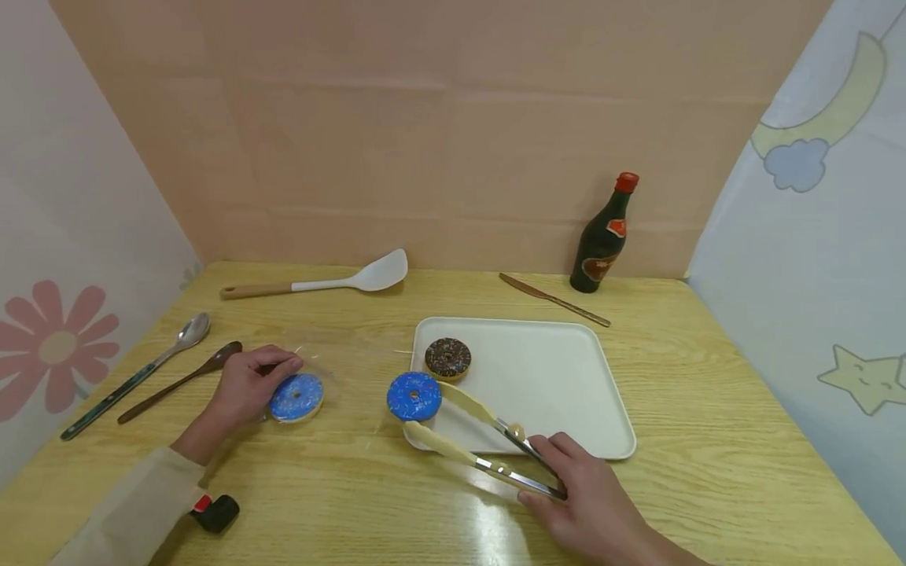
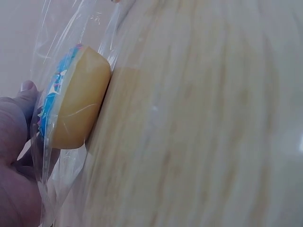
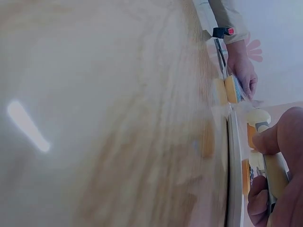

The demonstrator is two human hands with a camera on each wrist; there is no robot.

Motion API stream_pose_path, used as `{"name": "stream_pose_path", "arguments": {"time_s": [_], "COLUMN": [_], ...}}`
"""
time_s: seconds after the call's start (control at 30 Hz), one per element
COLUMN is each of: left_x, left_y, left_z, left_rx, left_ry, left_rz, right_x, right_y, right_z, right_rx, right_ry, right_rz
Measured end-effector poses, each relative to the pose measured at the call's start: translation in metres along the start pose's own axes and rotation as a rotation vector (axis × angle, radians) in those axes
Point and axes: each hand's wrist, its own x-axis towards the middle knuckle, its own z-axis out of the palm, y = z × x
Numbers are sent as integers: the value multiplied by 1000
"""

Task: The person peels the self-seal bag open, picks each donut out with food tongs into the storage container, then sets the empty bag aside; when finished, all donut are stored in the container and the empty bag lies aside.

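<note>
Head view, read from left to right. A clear bag [image 2: 94,21] is pinched between the thumb and fingers of the left hand [image 1: 244,384]; in it, on the table [image 1: 708,409], lies a bagged blue donut [image 1: 297,407]. The step in hand is judged to be the bagging of donuts, one being managed by tongs while the bag is held. For the next move, a wide bag mouth on the left and an even squeeze on the right would be called for; whether the mouth is parted cannot be told. The bagged donut's icing is seen as light blue through the film, its plain tan side being shown by the left wrist view. At the centre, a second blue donut [image 1: 415,410], deeper in hue, flecked with sprinkles around a small hole, is clasped by the tips of the tongs [image 1: 442,445] over the tray's left rim and appears to be raised. Just behind it, a dark brown donut [image 1: 447,369], also sprinkled, is borne by the white tray [image 1: 538,385]. Farthest right, the tongs' handles are gripped by the right hand [image 1: 583,499].
</note>
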Motion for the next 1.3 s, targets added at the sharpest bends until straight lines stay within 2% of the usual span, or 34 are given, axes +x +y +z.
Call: {"name": "stream_pose_path", "arguments": {"time_s": [0.2, 0.47, 0.63, 0.87, 1.03, 1.13, 1.3], "left_x": [-1, -4, -4, -3, -2, -1, -1], "left_y": [-1, -2, 3, 19, 6, 3, 20], "left_z": [0, -3, -5, -5, -3, -2, -3], "left_rx": [-2, -12, 1, -3, -6, -16, -13], "left_ry": [2, 4, 13, 2, -9, -6, -4], "left_rz": [-7, -2, -4, 6, -13, 1, 28], "right_x": [-18, -31, -31, -27, -25, -25, -25], "right_y": [7, 18, 27, 40, 45, 48, 51], "right_z": [-17, -31, -36, -41, -41, -41, -38], "right_rx": [17, -65, -92, -165, -191, -205, -225], "right_ry": [-4, 42, 56, 54, 41, 23, 26], "right_rz": [74, 176, 228, 286, 313, 336, 325]}}
